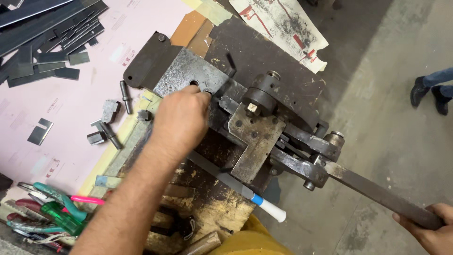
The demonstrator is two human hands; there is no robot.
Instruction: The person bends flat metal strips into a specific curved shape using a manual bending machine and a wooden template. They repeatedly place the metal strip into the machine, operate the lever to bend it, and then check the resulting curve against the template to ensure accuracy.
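Your left hand (181,118) is curled down at the die area of the lever press (257,118), fingertips pinching a small metal piece (207,89) right beside the hole in the mottled steel plate (188,73); can't tell how firmly you grip it, the fingers hide most of it. Your right hand (432,229) is closed around the end of the long lever handle (377,191), at the lower right corner of the view. Main risk as I read it: the lever comes down while your left fingertips are at the tooling, a pinch or crush. The cause would be any pull from the right hand before the left is out. Second: the piece sits crooked at the hole and the cut goes off. Third: the file with the blue-and-white handle (245,189) lies across the press base under your left forearm and overhangs the near edge, so a nudge sends it to the floor. Room: the lever has open floor to the right, but another person's feet (432,89) stand near the right edge, well apart for now. Left of the press the tabletop (71,137) is crowded: loose punches and blocks (106,127) just beside the press, metal strips (42,42) at the far left corner, pliers and green-handled tools (52,212) at the near left edge. Withdraw your left hand straight back.
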